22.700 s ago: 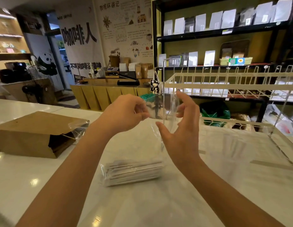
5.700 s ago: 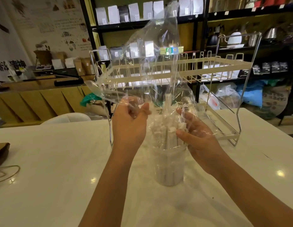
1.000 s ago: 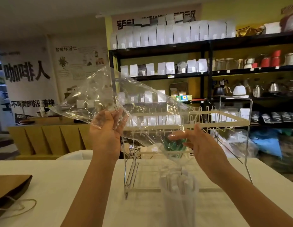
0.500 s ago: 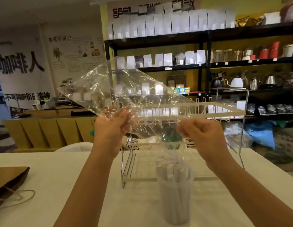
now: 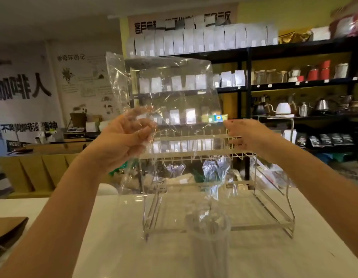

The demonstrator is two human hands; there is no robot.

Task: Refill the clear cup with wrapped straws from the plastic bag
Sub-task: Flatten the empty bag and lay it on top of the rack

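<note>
Above the clear cup (image 5: 209,235), left hand (image 5: 122,141) pinching plastic bag (image 5: 170,91), right hand (image 5: 248,135) grip on its edge.

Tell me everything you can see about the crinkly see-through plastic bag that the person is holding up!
The crinkly see-through plastic bag is thin, shiny and wrinkled, so the shelves behind show right through it. It looks empty. It is held up in the air above the clear cup of wrapped straws. The left hand scrunches its lower left part. The right hand is at its lower right edge, though the blur hides its grip.
</note>
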